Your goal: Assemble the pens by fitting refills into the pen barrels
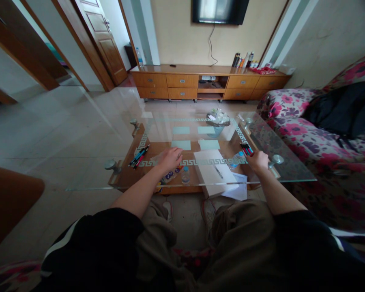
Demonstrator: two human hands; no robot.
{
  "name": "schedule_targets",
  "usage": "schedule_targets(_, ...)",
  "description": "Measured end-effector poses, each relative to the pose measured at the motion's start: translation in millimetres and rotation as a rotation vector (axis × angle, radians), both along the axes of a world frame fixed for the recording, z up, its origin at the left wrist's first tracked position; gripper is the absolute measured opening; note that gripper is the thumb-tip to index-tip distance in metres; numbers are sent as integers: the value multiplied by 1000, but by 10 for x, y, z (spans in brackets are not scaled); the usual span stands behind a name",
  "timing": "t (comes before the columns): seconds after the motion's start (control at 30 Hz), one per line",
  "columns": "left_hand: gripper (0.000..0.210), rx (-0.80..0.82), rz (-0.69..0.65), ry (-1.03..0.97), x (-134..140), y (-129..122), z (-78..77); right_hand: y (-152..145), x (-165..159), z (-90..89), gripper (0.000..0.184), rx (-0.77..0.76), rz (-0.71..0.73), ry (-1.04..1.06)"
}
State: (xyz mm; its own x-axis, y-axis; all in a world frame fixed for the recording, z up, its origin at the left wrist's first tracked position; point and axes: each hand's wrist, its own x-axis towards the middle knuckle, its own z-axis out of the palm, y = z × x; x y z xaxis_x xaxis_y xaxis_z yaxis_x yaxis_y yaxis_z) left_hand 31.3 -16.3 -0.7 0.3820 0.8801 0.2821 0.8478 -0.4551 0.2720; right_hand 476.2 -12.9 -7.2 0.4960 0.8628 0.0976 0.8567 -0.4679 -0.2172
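And here's my right hand [258, 160] at the right side of the glass surface [161, 134], its fingertips half hidden behind the hand's own back! I can't tell whether those fingers pinch anything or merely rest there. My left hand [171, 158] lies palm down, fingers bent away from me, their undersides out of sight; spread or pressed together, I can't say.

Through the glass, a clear packet [170, 174] is partly covered by the left hand and forearm, its print too small to read. A white box [213, 168] bears a slim dark mark I can't make out, and overlaps some paper [239, 190]. The television [220, 11] is cut off by the top edge.

Now the pens! The right-hand bunch of pens [245, 148] sits just beyond the right fingers and slightly left, near ends right at the fingertips, lying side by side. A second bundle of pens [139, 156] lies on the far left, well apart from the left fingers, crossing loosely.
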Motion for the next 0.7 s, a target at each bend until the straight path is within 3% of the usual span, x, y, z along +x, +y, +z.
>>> schedule_targets(0.2, 36, 61, 583, 56, -534, 64, 20, -51, -214, 106, 31, 66, 113, -33)
schedule_targets(0.37, 39, 27, 884, 95, -821, -21, -104, -27, -547, 163, 28, 58, 288, -56)
schedule_targets(0.5, 34, -43, 964, 89, -932, -47, -190, -9, -784, 188, 29, 17, 399, -72)
schedule_targets(0.7, 34, -62, 960, 70, -923, -49, -134, -52, -1022, 206, 29, -39, 496, -84)
